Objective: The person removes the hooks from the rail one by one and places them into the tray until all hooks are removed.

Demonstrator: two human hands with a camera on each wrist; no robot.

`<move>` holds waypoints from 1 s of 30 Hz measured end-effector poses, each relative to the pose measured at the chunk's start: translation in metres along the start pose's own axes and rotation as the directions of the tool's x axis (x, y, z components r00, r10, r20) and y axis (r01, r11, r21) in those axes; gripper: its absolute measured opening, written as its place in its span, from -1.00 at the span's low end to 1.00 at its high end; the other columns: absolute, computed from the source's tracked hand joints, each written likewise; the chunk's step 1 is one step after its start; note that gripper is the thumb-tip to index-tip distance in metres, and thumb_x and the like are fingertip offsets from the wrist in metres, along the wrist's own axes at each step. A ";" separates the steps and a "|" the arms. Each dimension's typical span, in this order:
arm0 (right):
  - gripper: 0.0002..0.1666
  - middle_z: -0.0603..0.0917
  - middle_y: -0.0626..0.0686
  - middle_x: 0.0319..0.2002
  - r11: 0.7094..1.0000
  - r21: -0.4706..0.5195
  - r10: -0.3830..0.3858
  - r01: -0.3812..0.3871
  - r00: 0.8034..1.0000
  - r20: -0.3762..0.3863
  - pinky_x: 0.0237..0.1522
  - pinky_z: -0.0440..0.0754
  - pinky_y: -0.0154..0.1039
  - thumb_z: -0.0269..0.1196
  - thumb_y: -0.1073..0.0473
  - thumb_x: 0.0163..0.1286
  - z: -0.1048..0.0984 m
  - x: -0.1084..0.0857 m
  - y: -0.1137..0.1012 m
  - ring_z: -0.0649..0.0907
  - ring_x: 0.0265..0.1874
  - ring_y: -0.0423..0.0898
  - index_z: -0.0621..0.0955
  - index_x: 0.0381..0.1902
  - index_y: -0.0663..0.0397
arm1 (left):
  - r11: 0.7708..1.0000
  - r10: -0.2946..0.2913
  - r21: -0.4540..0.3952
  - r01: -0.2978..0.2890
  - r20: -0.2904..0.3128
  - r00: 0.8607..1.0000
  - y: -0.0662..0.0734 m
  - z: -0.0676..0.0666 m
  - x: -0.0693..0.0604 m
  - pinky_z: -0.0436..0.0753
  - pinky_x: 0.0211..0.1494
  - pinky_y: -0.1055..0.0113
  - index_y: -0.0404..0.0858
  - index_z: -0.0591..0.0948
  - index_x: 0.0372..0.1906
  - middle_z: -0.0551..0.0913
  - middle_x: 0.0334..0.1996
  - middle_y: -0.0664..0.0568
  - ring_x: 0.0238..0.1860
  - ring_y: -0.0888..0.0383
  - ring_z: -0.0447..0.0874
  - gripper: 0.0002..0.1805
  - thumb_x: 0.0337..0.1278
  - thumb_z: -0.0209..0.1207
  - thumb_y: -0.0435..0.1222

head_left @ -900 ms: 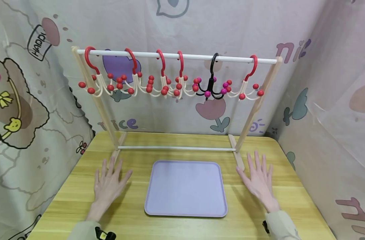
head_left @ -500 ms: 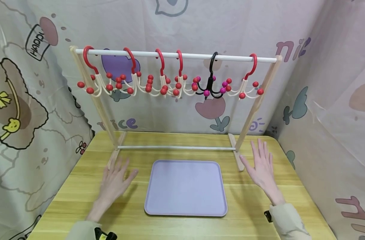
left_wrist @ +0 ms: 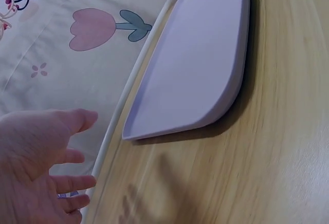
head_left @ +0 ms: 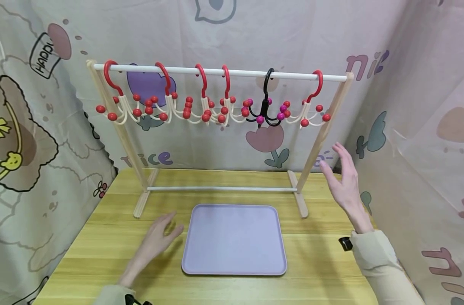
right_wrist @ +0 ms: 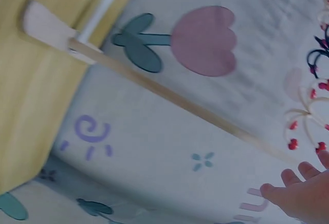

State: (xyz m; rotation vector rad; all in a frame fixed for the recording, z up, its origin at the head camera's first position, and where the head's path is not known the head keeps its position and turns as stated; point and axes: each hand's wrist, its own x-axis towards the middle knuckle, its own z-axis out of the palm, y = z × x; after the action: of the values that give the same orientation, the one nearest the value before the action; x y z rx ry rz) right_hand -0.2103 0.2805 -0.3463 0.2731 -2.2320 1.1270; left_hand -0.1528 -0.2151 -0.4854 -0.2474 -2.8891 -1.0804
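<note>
My left hand [head_left: 155, 239] hovers over the table just left of the lilac tray [head_left: 233, 269], fingers loosely bent and holding nothing. Raised at the right, my right hand [head_left: 345, 184] is beside the rack's right post [head_left: 323, 133], its fingers spread and nothing in them. From the white top rail [head_left: 247, 73] hang several red-and-cream hooks with red ball tips, such as the rightmost hook [head_left: 318, 87]. Among them is a black hook [head_left: 265, 108] with magenta ball tips. In the right wrist view my fingertips [right_wrist: 267, 189] appear below the hanging hooks, apart from them.
The wooden rack's left foot [head_left: 145, 192] and right foot [head_left: 298, 195] stand on the wood-grain table [head_left: 315, 271], joined by a white lower bar [head_left: 220, 188]. Behind and at both sides hangs a patterned curtain [head_left: 216, 152].
My right hand has lifted off the table and risen beside the right post. My left hand has moved rightward toward the tray, its fingers bending. The hooks still hang on the rail.
</note>
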 end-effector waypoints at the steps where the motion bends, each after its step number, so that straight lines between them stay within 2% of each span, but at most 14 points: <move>1: -0.31 0.26 0.12 0.55 1.000 0.001 -0.011 0.011 1.000 -0.015 0.58 0.09 0.21 0.20 0.12 0.44 -0.001 0.003 -0.003 0.23 0.54 0.18 0.33 0.47 0.13 | 1.000 0.003 -0.011 -0.003 0.000 1.000 0.000 0.001 0.000 0.26 0.39 -0.45 -0.42 0.32 0.44 0.36 0.40 -0.45 0.42 -0.48 0.26 -0.28 0.42 0.13 -0.02; 5: -0.32 0.35 0.13 0.50 1.000 0.006 -0.009 0.009 0.999 -0.045 0.56 0.20 -0.07 0.20 0.12 0.45 -0.007 0.015 -0.015 0.32 0.48 0.14 0.34 0.47 0.09 | 0.999 0.014 -0.030 -0.014 -0.010 1.000 0.000 0.005 -0.001 0.36 0.36 -0.40 -0.45 0.38 0.39 0.48 0.31 -0.43 0.34 -0.45 0.39 -0.32 0.37 0.20 -0.09; 8: -0.34 0.39 0.10 0.47 1.000 0.019 0.017 -0.016 0.999 -0.046 0.51 0.27 -0.19 0.18 0.11 0.47 -0.011 0.024 -0.026 0.36 0.44 0.09 0.34 0.48 0.02 | 0.998 0.007 -0.056 -0.008 -0.012 1.000 0.001 0.008 -0.001 0.46 0.32 -0.31 -0.48 0.44 0.34 0.59 0.20 -0.40 0.26 -0.39 0.50 -0.36 0.32 0.25 -0.15; 9: -0.34 0.39 0.09 0.47 0.999 0.023 0.026 -0.025 0.999 -0.041 0.50 0.28 -0.22 0.18 0.10 0.48 -0.012 0.027 -0.028 0.37 0.43 0.07 0.33 0.48 0.00 | 0.998 0.003 -0.063 -0.004 -0.013 1.000 0.002 0.009 -0.001 0.51 0.30 -0.27 -0.48 0.46 0.32 0.63 0.15 -0.38 0.22 -0.36 0.55 -0.37 0.30 0.27 -0.17; 12: -0.36 0.40 0.09 0.46 0.999 0.038 0.032 -0.031 0.999 -0.027 0.51 0.31 -0.14 0.16 0.08 0.50 -0.014 0.037 -0.034 0.39 0.42 0.03 0.33 0.48 -0.02 | 0.995 -0.027 -0.091 0.026 -0.009 1.000 0.002 0.012 0.000 0.63 0.20 -0.13 -0.50 0.53 0.24 0.71 0.00 -0.29 0.09 -0.24 0.67 -0.43 0.26 0.31 -0.22; 15: -0.38 0.44 0.08 0.43 0.999 0.041 0.026 -0.025 0.999 -0.030 0.42 0.39 -0.24 0.17 0.07 0.50 -0.015 0.046 -0.038 0.43 0.36 -0.04 0.36 0.46 0.00 | 0.989 -0.074 -0.125 0.074 0.006 0.997 0.001 0.015 0.001 0.72 0.07 0.09 -0.50 0.58 0.16 0.75 -0.12 -0.18 -0.05 -0.08 0.73 -0.49 0.22 0.33 -0.24; 18: -0.40 0.48 0.04 0.39 0.997 0.055 0.050 -0.047 0.998 -0.046 0.32 0.45 -0.35 0.18 0.02 0.49 -0.017 0.056 -0.042 0.48 0.27 -0.17 0.41 0.43 0.00 | 0.981 -0.104 -0.159 0.107 0.024 0.994 0.001 0.018 0.004 0.71 -0.08 0.34 -0.48 0.62 0.09 0.75 -0.19 -0.11 -0.18 0.09 0.72 -0.55 0.20 0.34 -0.27; 20: -0.41 0.51 0.04 0.35 0.995 0.065 0.080 -0.077 0.995 -0.055 0.29 0.47 -0.37 0.17 -0.02 0.50 -0.018 0.062 -0.044 0.50 0.20 -0.26 0.43 0.41 -0.01 | 0.978 -0.111 -0.175 0.115 0.029 0.993 0.001 0.019 0.006 0.66 -0.16 0.44 -0.47 0.65 0.05 0.76 -0.24 -0.08 -0.23 0.16 0.70 -0.59 0.18 0.35 -0.28; 24: -0.42 0.58 0.02 0.25 0.990 0.081 0.125 -0.119 0.990 -0.072 0.23 0.49 -0.37 0.19 -0.07 0.48 -0.019 0.074 -0.048 0.52 0.08 -0.36 0.48 0.37 0.01 | 0.976 -0.121 -0.179 0.127 0.039 0.992 0.002 0.022 0.008 0.63 -0.23 0.46 -0.42 0.70 -0.05 0.77 -0.30 -0.06 -0.29 0.21 0.68 -0.68 0.16 0.35 -0.29; 30: -0.44 0.62 -0.33 -0.07 0.985 0.115 0.141 -0.130 0.985 -0.096 0.05 0.49 -0.48 0.26 -0.05 0.44 -0.021 0.089 -0.050 0.56 -0.06 -0.36 0.55 0.29 0.06 | 0.970 -0.114 -0.207 0.123 0.055 0.992 -0.001 0.026 0.010 0.61 -0.30 0.48 -0.39 0.73 -0.18 0.77 -0.37 -0.03 -0.37 0.24 0.65 -0.77 0.08 0.39 -0.33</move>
State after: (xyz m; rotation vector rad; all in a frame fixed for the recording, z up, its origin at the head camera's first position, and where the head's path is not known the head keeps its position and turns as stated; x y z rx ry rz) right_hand -0.2501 0.2736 -0.2498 0.1049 -2.1273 1.3065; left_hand -0.1623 -0.1972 -0.5049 -0.1074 -2.8581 -1.4209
